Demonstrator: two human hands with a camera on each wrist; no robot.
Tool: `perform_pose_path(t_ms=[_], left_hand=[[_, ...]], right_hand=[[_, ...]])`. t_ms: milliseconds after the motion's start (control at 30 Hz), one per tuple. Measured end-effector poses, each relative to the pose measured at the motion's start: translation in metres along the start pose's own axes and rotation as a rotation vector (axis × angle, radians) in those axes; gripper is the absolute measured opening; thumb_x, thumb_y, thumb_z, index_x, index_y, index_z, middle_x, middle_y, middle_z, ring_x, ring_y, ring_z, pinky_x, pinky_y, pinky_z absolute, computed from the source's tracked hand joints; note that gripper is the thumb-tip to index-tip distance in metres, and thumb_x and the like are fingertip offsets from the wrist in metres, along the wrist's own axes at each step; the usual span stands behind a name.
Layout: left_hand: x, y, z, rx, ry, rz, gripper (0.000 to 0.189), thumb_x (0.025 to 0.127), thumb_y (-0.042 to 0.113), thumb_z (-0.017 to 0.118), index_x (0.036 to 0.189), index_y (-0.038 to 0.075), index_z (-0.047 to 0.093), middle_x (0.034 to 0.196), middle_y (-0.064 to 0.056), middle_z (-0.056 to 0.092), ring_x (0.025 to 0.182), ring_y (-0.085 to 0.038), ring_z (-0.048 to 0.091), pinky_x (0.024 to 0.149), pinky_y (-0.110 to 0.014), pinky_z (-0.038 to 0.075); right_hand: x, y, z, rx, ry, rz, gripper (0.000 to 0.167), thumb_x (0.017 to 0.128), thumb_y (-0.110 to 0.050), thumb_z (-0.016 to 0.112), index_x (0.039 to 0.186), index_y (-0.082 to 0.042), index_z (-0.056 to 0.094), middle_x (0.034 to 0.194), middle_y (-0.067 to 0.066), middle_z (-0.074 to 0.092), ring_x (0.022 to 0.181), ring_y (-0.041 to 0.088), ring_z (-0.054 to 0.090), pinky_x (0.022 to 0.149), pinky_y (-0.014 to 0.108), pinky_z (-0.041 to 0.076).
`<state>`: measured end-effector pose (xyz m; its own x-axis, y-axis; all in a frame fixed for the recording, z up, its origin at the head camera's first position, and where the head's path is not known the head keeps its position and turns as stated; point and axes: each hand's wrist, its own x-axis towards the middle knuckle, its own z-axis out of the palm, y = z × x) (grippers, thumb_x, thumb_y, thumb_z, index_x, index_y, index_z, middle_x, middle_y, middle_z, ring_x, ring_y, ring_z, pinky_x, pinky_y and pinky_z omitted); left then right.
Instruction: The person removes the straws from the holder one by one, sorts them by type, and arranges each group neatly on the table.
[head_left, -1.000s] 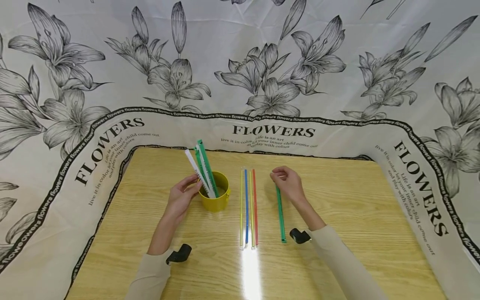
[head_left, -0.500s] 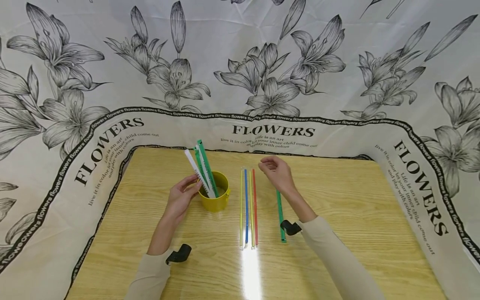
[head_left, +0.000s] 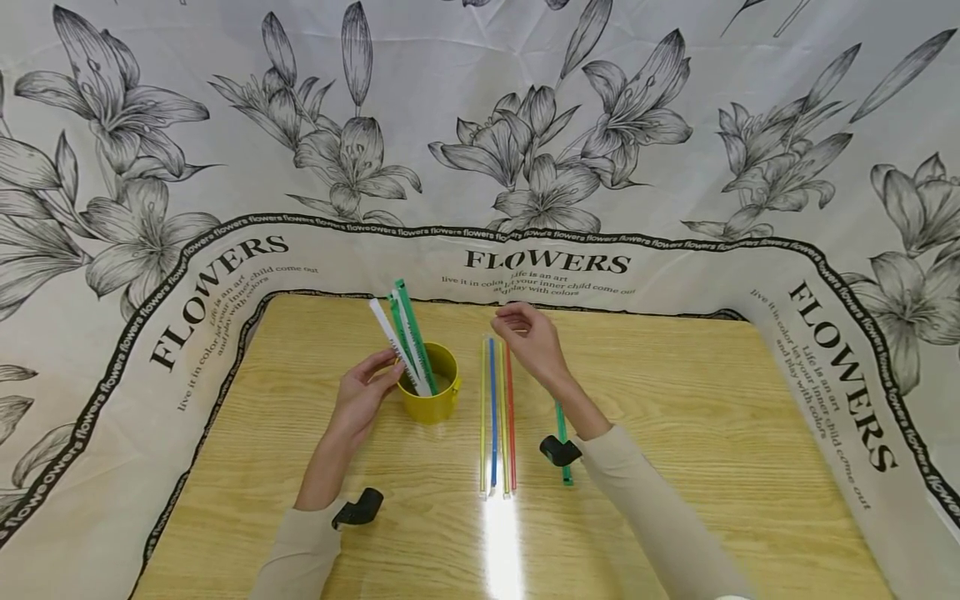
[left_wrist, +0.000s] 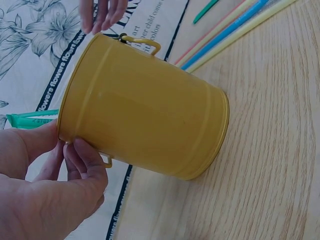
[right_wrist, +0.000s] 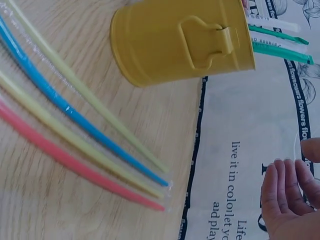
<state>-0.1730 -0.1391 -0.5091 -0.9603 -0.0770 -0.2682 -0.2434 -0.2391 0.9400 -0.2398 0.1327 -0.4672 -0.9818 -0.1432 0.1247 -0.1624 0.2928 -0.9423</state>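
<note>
My left hand (head_left: 362, 393) pinches the rim of a yellow metal bucket (head_left: 431, 408) between thumb and fingers; the left wrist view shows the grip on the bucket's wall (left_wrist: 145, 105). Paper-wrapped straws lean in it, a white one (head_left: 386, 323) and green ones (head_left: 412, 333). My right hand (head_left: 531, 342) hovers over the far ends of a row of plastic-wrapped straws, fingers loosely bent, nothing held. The row runs yellow (head_left: 483, 417), blue (head_left: 493, 408), yellow (head_left: 504, 433), red (head_left: 512, 442). To its right lies a green wrapped straw (head_left: 567, 477), partly hidden by my right arm.
A wooden table (head_left: 712, 400) carries everything. White flower-printed cloth (head_left: 405, 258) rises behind and beside the table. Each wrist wears a black camera mount, the left mount (head_left: 360, 507) and the right mount (head_left: 559, 451). A bright glare lies in front of the row.
My right hand has moved left and slightly away, from over the green straw to above the row's far ends. My left hand, the bucket and the straws stay put.
</note>
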Motion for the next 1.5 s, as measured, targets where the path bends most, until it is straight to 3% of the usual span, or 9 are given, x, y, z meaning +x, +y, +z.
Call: perform_pose_path(t_ms=[267, 467, 767, 1367, 1500], left_hand=[[0.001, -0.001, 0.002, -0.009, -0.005, 0.004, 0.041, 0.101, 0.004, 0.066, 0.140, -0.005, 0.057, 0.131, -0.011, 0.055, 0.109, -0.011, 0.061, 0.092, -0.021, 0.055], [0.001, -0.001, 0.001, -0.007, -0.001, 0.005, 0.040, 0.101, 0.004, 0.066, 0.139, -0.003, 0.057, 0.129, -0.009, 0.057, 0.107, -0.012, 0.062, 0.091, -0.022, 0.055], [0.000, 0.000, 0.000, -0.006, -0.004, 0.001, 0.040, 0.101, 0.004, 0.065, 0.140, -0.004, 0.057, 0.131, -0.011, 0.056, 0.107, -0.011, 0.061, 0.091, -0.021, 0.055], [0.001, 0.000, 0.001, 0.002, 0.001, 0.006, 0.041, 0.101, 0.004, 0.066, 0.140, -0.004, 0.057, 0.132, -0.012, 0.056, 0.107, -0.013, 0.061, 0.090, -0.022, 0.055], [0.003, 0.000, 0.001, 0.001, 0.003, 0.007, 0.041, 0.101, 0.004, 0.066, 0.140, -0.005, 0.057, 0.131, -0.012, 0.056, 0.105, -0.012, 0.062, 0.090, -0.021, 0.056]], right_hand=[[0.005, -0.007, 0.018, 0.050, -0.036, -0.037, 0.028, 0.100, -0.014, 0.069, 0.124, 0.001, 0.065, 0.118, 0.018, 0.067, 0.109, 0.030, 0.064, 0.097, 0.037, 0.056], [0.005, -0.011, 0.036, 0.095, -0.070, -0.068, 0.033, 0.100, -0.011, 0.069, 0.129, 0.004, 0.062, 0.123, 0.024, 0.064, 0.114, 0.036, 0.061, 0.100, 0.043, 0.054], [0.006, -0.014, 0.062, 0.059, -0.080, -0.090, 0.027, 0.099, -0.011, 0.071, 0.123, -0.001, 0.067, 0.116, 0.017, 0.068, 0.108, 0.028, 0.065, 0.096, 0.037, 0.057], [0.010, -0.017, 0.096, 0.019, -0.164, -0.112, 0.032, 0.098, -0.005, 0.069, 0.127, 0.007, 0.063, 0.117, 0.019, 0.069, 0.107, 0.030, 0.067, 0.097, 0.038, 0.056], [0.011, -0.017, 0.098, -0.010, -0.185, -0.104, 0.030, 0.099, -0.006, 0.068, 0.128, 0.004, 0.063, 0.118, 0.017, 0.069, 0.109, 0.029, 0.067, 0.099, 0.039, 0.055]])
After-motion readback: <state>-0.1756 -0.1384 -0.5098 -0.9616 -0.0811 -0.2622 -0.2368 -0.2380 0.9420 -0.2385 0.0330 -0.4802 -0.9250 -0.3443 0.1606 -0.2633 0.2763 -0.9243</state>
